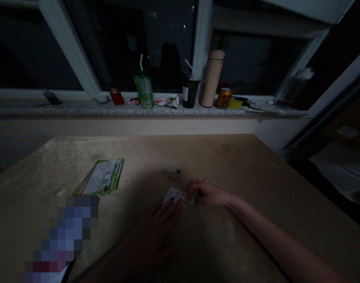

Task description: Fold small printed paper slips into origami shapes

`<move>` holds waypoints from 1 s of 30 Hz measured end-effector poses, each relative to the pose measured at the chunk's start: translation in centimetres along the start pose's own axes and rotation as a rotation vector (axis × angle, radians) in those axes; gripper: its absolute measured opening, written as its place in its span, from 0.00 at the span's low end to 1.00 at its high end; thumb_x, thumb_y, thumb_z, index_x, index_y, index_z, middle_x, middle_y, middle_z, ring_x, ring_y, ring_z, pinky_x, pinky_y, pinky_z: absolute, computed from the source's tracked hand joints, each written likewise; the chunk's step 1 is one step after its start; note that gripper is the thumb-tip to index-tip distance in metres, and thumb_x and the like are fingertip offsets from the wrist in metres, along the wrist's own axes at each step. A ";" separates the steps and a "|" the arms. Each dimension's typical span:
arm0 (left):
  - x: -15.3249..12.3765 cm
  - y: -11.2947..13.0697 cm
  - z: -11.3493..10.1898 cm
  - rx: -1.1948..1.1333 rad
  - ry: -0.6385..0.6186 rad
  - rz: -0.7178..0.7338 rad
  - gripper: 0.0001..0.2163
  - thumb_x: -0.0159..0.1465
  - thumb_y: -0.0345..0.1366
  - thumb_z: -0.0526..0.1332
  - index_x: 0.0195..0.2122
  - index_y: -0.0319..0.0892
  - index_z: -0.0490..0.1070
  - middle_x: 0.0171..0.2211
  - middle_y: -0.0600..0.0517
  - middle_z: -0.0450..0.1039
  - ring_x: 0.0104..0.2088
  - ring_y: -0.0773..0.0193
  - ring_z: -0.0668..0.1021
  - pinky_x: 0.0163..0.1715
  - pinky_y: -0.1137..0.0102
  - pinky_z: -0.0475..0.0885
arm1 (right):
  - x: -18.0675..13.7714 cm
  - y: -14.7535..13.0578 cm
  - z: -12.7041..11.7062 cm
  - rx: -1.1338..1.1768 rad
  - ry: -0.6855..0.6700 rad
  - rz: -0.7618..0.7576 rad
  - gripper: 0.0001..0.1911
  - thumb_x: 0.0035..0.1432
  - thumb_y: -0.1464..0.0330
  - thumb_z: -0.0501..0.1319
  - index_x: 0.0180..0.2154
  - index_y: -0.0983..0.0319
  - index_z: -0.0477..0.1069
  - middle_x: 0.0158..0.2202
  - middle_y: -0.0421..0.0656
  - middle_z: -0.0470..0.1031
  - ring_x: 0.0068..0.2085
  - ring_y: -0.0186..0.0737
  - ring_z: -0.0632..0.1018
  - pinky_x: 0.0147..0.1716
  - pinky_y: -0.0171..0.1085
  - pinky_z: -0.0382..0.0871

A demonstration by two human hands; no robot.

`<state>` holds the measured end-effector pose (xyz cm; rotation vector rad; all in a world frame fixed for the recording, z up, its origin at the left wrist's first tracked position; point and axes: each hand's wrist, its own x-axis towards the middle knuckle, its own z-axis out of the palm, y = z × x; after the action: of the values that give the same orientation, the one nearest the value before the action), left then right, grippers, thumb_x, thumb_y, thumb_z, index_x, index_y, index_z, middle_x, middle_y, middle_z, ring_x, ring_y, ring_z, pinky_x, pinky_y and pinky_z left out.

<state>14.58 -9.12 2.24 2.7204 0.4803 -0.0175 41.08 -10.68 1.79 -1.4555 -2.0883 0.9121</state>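
Observation:
A small printed sheet of paper (174,193), white with coloured print, lies on the table in front of me. Over its lower left part, my left hand (160,224) rests flat with the fingers stretched out. At the sheet's right edge, my right hand (206,192) has its fingers curled in, and the edge seems pinched between thumb and fingers. Just beyond the sheet sits a small folded paper piece (174,172), touched by neither hand. The dim light hides fine detail of the fingertips.
A fanned stack of green-and-white leaflets (103,177) lies on the table (227,157) at left. A blurred-out patch (67,232) covers the lower left. Along the windowsill (168,113) stand a green cup (144,91), a dark cup (190,92), a tall flask (213,78) and a can (224,98).

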 end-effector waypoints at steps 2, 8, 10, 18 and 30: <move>0.0 0.0 0.0 -0.004 0.017 0.012 0.36 0.64 0.49 0.57 0.67 0.51 0.37 0.67 0.52 0.41 0.65 0.49 0.50 0.62 0.52 0.47 | 0.0 -0.5 0.3 -0.061 0.026 0.028 0.09 0.48 0.77 0.65 0.34 0.60 0.73 0.33 0.38 0.68 0.37 0.36 0.69 0.41 0.36 0.58; 0.1 0.2 0.1 -0.005 0.031 0.032 0.37 0.65 0.47 0.57 0.68 0.51 0.34 0.68 0.53 0.40 0.65 0.50 0.50 0.62 0.52 0.46 | 0.2 -1.7 1.6 -0.165 0.134 0.125 0.07 0.48 0.68 0.68 0.31 0.60 0.73 0.34 0.40 0.69 0.42 0.42 0.69 0.43 0.40 0.54; 0.2 0.3 -0.1 0.007 0.023 0.031 0.36 0.65 0.47 0.57 0.68 0.50 0.35 0.68 0.52 0.40 0.65 0.50 0.50 0.62 0.52 0.46 | 0.4 -1.8 1.8 -0.163 0.132 0.134 0.07 0.46 0.69 0.68 0.31 0.60 0.74 0.34 0.40 0.70 0.42 0.42 0.69 0.44 0.40 0.53; 0.3 0.5 0.0 0.021 0.025 0.017 0.36 0.65 0.47 0.57 0.68 0.48 0.38 0.68 0.52 0.39 0.65 0.50 0.49 0.63 0.53 0.47 | 0.5 -2.2 1.8 -0.171 0.144 0.180 0.04 0.49 0.69 0.67 0.30 0.61 0.75 0.34 0.40 0.71 0.43 0.43 0.69 0.43 0.40 0.53; 0.1 -0.2 0.2 0.028 0.028 0.035 0.34 0.66 0.45 0.56 0.68 0.50 0.38 0.68 0.53 0.40 0.65 0.51 0.50 0.62 0.52 0.47 | -0.6 -1.2 1.7 -0.097 0.171 -0.016 0.12 0.48 0.68 0.70 0.36 0.59 0.73 0.38 0.39 0.71 0.44 0.41 0.70 0.46 0.40 0.54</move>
<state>14.63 -9.01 1.97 2.7595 0.4441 0.0227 39.37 -12.01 1.50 -1.5059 -2.0392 0.6635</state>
